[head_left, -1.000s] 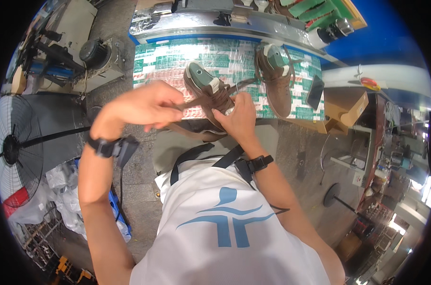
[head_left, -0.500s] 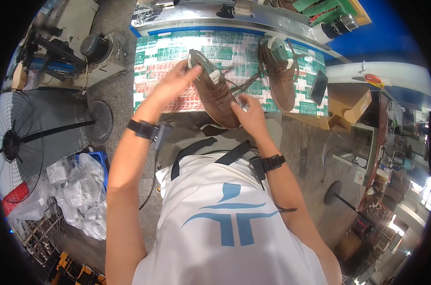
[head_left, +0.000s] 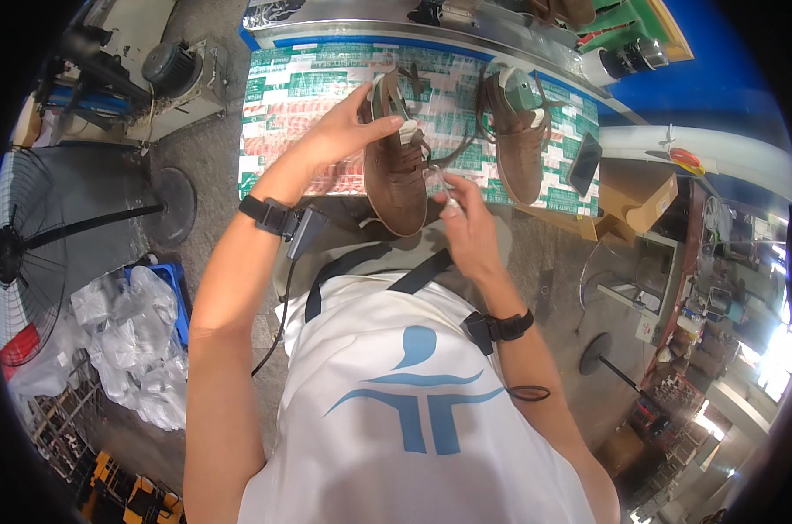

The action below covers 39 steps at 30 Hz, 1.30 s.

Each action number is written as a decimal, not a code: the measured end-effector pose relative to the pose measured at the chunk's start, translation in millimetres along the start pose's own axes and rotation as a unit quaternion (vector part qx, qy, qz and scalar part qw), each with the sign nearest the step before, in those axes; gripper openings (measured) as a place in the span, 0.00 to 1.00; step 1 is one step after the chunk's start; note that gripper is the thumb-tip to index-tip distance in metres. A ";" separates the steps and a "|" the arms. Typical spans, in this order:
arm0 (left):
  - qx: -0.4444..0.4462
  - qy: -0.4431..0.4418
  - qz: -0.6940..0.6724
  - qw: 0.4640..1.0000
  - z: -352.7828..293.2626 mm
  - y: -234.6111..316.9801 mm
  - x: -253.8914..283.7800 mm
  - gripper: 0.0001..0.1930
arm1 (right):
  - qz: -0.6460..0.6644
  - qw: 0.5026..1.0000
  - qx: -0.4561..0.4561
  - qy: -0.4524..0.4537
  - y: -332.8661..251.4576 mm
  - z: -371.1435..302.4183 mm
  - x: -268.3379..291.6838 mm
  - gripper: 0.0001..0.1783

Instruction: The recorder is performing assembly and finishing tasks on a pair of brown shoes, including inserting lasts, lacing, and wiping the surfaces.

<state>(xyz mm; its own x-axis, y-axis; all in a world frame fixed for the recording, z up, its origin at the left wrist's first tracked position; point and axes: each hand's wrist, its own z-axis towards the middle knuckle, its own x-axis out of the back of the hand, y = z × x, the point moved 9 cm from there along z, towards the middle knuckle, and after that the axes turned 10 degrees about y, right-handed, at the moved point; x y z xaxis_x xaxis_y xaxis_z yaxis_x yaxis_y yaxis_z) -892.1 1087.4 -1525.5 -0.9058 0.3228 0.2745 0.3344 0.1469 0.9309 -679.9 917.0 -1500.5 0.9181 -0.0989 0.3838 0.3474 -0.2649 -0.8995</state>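
A brown lace-up shoe (head_left: 396,183) lies toe toward me at the near edge of the tabletop, which is covered in green-and-white printed film. My left hand (head_left: 348,133) grips it around the collar, thumb across the tongue and fingers on the outer side. Beside its right flank, my right hand (head_left: 470,218) is closed in a pinch. Something thin and pale shows at those fingertips, too small to name. A dark lace runs off the shoe's right side. To the right rests a matching brown shoe (head_left: 520,162) with loose laces and green lining.
A dark phone (head_left: 585,164) lies at the table's right end, above an open cardboard box (head_left: 640,196). Along the far side runs a metal ledge (head_left: 344,26). On the left stand a floor fan (head_left: 12,253) and a blue crate of clear plastic bags (head_left: 134,341).
The held shoe has turned more upright in view and shifted slightly. My left hand has moved further over its collar. My right hand has drawn away from the shoe, to the right and nearer me.
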 end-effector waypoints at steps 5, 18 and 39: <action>-0.037 -0.010 0.020 0.999 7.4 -0.9 1.5 0.59 | -0.152 0.944 0.293 -0.028 -74.1 6.3 -41.7 0.44; -0.039 0.003 0.010 0.999 5.9 -4.0 -3.4 0.53 | -0.144 0.957 0.249 -0.037 -80.6 12.8 -68.8 0.33; -0.028 0.105 0.061 0.992 0.8 8.4 -15.8 0.58 | -0.251 0.901 0.353 0.040 -61.3 -11.9 9.8 0.36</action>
<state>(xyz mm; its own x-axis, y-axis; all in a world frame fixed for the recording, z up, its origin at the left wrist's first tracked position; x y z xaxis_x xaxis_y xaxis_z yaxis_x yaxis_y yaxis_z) -874.8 1084.3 -1522.2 -0.8953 0.1329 0.4252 0.4359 0.0642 0.8977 -694.4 920.8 -1439.1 0.6051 -0.2120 0.7674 0.7751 0.3768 -0.5071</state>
